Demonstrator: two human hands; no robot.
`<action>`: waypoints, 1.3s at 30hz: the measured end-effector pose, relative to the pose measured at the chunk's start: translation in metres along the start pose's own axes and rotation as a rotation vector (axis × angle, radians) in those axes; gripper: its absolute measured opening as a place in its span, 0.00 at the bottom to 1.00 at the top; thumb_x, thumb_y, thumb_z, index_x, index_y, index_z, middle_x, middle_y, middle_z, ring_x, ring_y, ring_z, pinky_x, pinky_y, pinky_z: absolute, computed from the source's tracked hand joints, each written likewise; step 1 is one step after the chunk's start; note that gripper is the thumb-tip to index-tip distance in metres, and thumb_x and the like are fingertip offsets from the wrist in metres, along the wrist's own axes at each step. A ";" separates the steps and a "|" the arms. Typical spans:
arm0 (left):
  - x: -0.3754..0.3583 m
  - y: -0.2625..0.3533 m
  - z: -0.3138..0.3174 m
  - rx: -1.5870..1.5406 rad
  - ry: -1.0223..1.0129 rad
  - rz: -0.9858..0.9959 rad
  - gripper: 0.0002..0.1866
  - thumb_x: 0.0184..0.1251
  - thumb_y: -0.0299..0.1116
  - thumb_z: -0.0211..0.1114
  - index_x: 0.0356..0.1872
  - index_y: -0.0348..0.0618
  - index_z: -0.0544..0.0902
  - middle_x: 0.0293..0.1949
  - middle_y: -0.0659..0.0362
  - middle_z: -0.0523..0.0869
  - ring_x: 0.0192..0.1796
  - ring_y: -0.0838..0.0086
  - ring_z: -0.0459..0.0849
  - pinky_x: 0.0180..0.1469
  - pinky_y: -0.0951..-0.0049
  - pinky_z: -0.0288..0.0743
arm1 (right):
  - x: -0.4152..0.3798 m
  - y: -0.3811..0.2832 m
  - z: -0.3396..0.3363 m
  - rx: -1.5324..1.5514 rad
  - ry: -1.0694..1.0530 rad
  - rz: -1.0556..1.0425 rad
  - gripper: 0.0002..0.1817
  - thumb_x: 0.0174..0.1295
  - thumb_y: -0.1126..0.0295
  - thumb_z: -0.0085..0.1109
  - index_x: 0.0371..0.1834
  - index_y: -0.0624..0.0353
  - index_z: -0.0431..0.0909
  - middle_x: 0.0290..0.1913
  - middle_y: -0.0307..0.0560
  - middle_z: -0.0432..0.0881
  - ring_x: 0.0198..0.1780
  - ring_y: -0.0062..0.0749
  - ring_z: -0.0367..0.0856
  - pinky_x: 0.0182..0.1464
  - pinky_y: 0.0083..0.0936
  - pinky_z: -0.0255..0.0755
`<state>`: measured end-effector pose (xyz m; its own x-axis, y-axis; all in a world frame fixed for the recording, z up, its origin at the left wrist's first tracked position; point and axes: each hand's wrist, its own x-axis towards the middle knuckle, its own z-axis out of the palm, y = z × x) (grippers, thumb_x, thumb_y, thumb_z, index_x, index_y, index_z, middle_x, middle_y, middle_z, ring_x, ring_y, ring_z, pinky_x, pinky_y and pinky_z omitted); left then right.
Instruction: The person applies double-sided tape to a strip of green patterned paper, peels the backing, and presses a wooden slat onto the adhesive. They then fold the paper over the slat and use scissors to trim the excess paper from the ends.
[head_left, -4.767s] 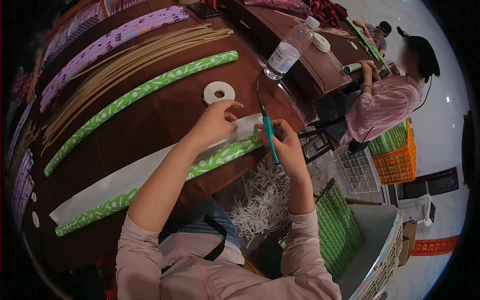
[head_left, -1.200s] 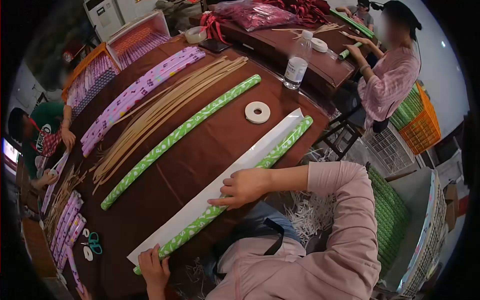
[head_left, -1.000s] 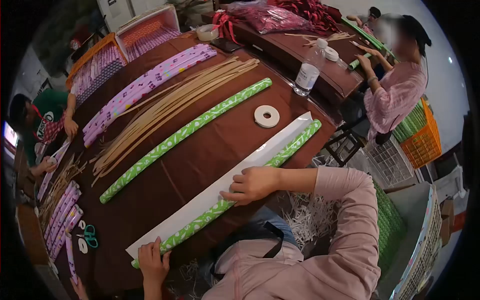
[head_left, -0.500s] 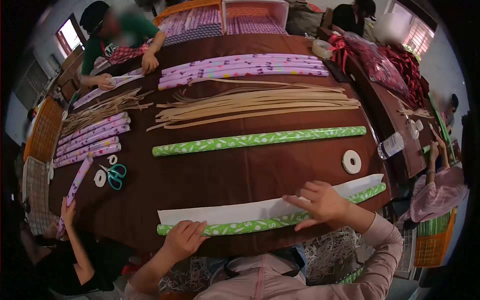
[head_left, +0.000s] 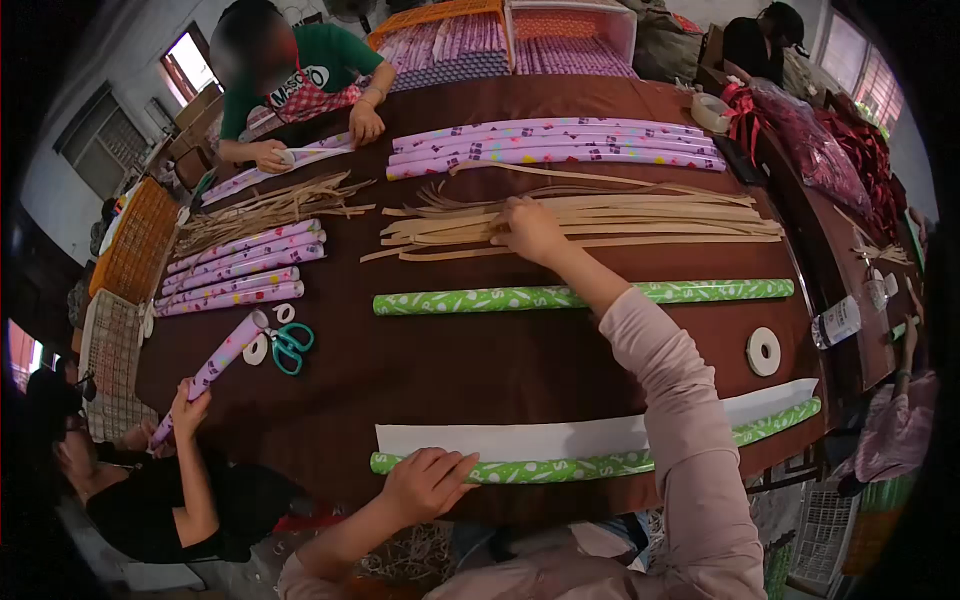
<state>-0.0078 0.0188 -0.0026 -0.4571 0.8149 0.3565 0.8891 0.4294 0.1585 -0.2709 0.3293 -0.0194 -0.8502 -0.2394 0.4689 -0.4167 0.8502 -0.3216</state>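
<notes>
My left hand (head_left: 428,486) is closed on the near roll of green patterned wrapping paper (head_left: 560,466), close to its left end. Behind that roll a flap of the sheet's white underside (head_left: 540,438) lies unrolled. My right hand (head_left: 528,232) reaches far across the table, its fingers bent and pinched at the pile of tan strips (head_left: 650,222). How many strips the fingers hold is hidden. Under my right forearm runs a second green roll (head_left: 460,300), fully wound. A roll of white tape (head_left: 763,351) is right of my arm.
Purple rolls (head_left: 560,150) line the back of the brown table (head_left: 330,400). To the left are more purple rolls (head_left: 245,265), teal-handled scissors (head_left: 291,348) and brown strips (head_left: 270,212). A co-worker's hand (head_left: 188,410) holds a purple roll at left. A bottle (head_left: 836,322) stands at right.
My right hand has left the near green roll and moved up and away to the tan strips. My left hand stays on the roll. The whole view has shifted.
</notes>
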 end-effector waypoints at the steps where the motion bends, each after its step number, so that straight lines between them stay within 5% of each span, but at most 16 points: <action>1: 0.000 0.000 0.000 0.002 -0.002 -0.007 0.23 0.57 0.38 0.71 0.54 0.41 0.83 0.41 0.59 0.83 0.41 0.67 0.80 0.42 0.68 0.80 | 0.002 0.000 0.003 0.006 -0.002 -0.004 0.11 0.51 0.65 0.71 0.38 0.51 0.87 0.40 0.47 0.82 0.49 0.47 0.78 0.54 0.40 0.73; 13: 0.002 0.001 -0.004 0.021 0.007 0.035 0.23 0.57 0.38 0.70 0.53 0.39 0.82 0.41 0.58 0.83 0.42 0.67 0.80 0.43 0.68 0.79 | 0.010 -0.005 -0.001 0.029 -0.077 0.045 0.03 0.51 0.73 0.65 0.27 0.58 0.82 0.38 0.50 0.83 0.45 0.47 0.80 0.50 0.41 0.72; 18: 0.002 0.001 0.000 -0.010 0.045 0.030 0.24 0.53 0.36 0.75 0.52 0.40 0.83 0.39 0.55 0.82 0.39 0.63 0.80 0.40 0.65 0.79 | 0.013 -0.008 -0.016 -0.177 0.197 -0.064 0.03 0.50 0.74 0.62 0.28 0.57 0.83 0.35 0.51 0.83 0.43 0.46 0.81 0.46 0.39 0.72; 22: 0.001 0.003 -0.001 0.006 0.039 0.021 0.22 0.57 0.36 0.70 0.52 0.39 0.82 0.40 0.58 0.83 0.41 0.66 0.80 0.43 0.67 0.79 | 0.006 -0.009 -0.031 -0.269 0.126 -0.106 0.05 0.50 0.74 0.62 0.30 0.57 0.83 0.34 0.52 0.82 0.43 0.47 0.81 0.47 0.40 0.73; 27: 0.002 0.003 -0.001 0.027 0.071 0.045 0.23 0.54 0.34 0.72 0.52 0.39 0.82 0.40 0.57 0.83 0.41 0.65 0.80 0.44 0.67 0.79 | 0.005 -0.011 -0.032 -0.228 -0.080 0.102 0.07 0.47 0.77 0.60 0.30 0.56 0.82 0.34 0.51 0.84 0.43 0.46 0.81 0.46 0.39 0.76; 31: 0.002 0.003 0.000 0.018 0.074 0.040 0.23 0.54 0.35 0.73 0.52 0.39 0.82 0.40 0.57 0.83 0.41 0.65 0.80 0.44 0.67 0.79 | -0.001 -0.013 -0.034 -0.269 -0.010 0.169 0.07 0.51 0.73 0.58 0.32 0.55 0.84 0.32 0.55 0.85 0.41 0.52 0.83 0.46 0.44 0.77; 33: 0.001 0.004 0.000 0.012 0.088 0.050 0.22 0.54 0.34 0.73 0.51 0.39 0.82 0.40 0.57 0.83 0.41 0.65 0.80 0.44 0.68 0.78 | -0.002 -0.004 -0.037 -0.324 0.234 0.061 0.05 0.52 0.72 0.59 0.29 0.56 0.84 0.31 0.54 0.85 0.40 0.53 0.83 0.45 0.45 0.77; 36: 0.001 0.004 0.000 -0.006 0.075 0.044 0.22 0.54 0.33 0.73 0.52 0.38 0.81 0.40 0.57 0.83 0.41 0.65 0.80 0.44 0.67 0.78 | 0.012 -0.002 -0.075 0.018 0.413 0.324 0.04 0.60 0.71 0.57 0.31 0.56 0.82 0.31 0.50 0.85 0.35 0.52 0.83 0.43 0.43 0.77; 39: 0.002 0.006 -0.002 0.002 0.078 0.046 0.23 0.54 0.32 0.73 0.52 0.38 0.81 0.40 0.57 0.83 0.40 0.65 0.80 0.43 0.67 0.78 | 0.036 0.018 -0.155 0.519 1.033 0.151 0.06 0.64 0.72 0.62 0.37 0.62 0.76 0.33 0.48 0.84 0.34 0.38 0.84 0.41 0.28 0.75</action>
<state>-0.0031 0.0219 0.0010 -0.4128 0.8010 0.4335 0.9089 0.3934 0.1387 -0.2589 0.4085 0.1193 -0.3357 0.5469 0.7670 -0.6186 0.4861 -0.6173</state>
